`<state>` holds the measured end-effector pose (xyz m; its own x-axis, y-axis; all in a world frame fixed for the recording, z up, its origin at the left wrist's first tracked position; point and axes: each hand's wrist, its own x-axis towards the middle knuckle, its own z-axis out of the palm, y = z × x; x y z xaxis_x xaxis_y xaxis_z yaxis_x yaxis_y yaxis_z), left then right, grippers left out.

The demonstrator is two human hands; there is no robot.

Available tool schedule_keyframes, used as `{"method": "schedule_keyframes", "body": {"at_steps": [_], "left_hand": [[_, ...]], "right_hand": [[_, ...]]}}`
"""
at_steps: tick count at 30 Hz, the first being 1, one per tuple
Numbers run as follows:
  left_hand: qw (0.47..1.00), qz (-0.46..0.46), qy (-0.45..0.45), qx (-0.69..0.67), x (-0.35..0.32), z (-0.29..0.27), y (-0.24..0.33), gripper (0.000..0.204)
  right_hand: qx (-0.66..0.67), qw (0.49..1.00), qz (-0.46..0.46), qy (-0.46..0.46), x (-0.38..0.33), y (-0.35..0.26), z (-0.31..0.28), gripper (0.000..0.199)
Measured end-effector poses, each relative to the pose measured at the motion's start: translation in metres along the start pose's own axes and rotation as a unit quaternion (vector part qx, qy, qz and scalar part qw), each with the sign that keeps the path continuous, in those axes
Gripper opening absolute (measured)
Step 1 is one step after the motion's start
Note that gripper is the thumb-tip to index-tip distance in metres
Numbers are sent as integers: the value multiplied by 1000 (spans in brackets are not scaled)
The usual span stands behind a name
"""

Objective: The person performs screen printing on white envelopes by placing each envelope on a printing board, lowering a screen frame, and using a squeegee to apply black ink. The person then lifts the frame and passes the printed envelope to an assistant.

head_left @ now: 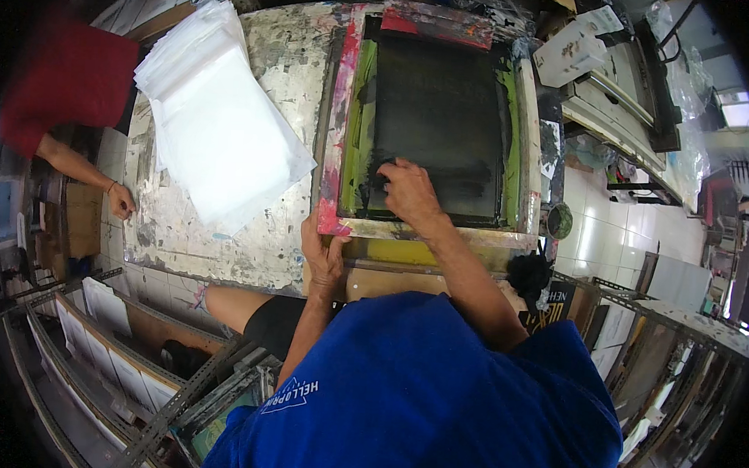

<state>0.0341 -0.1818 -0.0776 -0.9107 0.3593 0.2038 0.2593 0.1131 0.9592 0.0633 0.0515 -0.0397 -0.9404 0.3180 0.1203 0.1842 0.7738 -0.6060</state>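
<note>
A screen printing frame (331,168) with worn, pink-stained wooden sides lies on the table in front of me. Its dark mesh (440,110) is smeared with black, with green strips along both sides. At the near left corner, my left hand (324,255) grips the frame's edge, some of its fingers hidden. My right hand (412,194) is over the lower part of the mesh, its fingers bent down against the black surface. Whatever those fingertips may hold is hidden. Beneath the frame's near edge shows a yellow strip (390,250).
A fanned stack of white translucent sheets (228,125) lies on the paint-marked table (291,52) to the left. Beyond it stands another person in a red shirt (73,83), one hand by the table edge. A black cloth (529,272) hangs near my right elbow. Metal racks (161,426) stand behind me.
</note>
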Motion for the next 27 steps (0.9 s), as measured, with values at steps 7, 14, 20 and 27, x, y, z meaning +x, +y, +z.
{"method": "schedule_keyframes", "body": {"at_steps": [7, 14, 20, 27], "left_hand": [[999, 6, -11, 46, 3, -2, 7, 67], [1000, 9, 4, 0, 3, -1, -2, 67], [1000, 0, -1, 26, 1, -3, 2, 65], [1000, -4, -13, 11, 3, -2, 8, 64]], "right_hand": [[-71, 969, 232, -54, -42, 65, -99, 32], [20, 997, -13, -75, 12, -15, -3, 30], [-113, 958, 229, -130, -37, 46, -96, 33], [32, 995, 9, -94, 0, -10, -25, 25]]}}
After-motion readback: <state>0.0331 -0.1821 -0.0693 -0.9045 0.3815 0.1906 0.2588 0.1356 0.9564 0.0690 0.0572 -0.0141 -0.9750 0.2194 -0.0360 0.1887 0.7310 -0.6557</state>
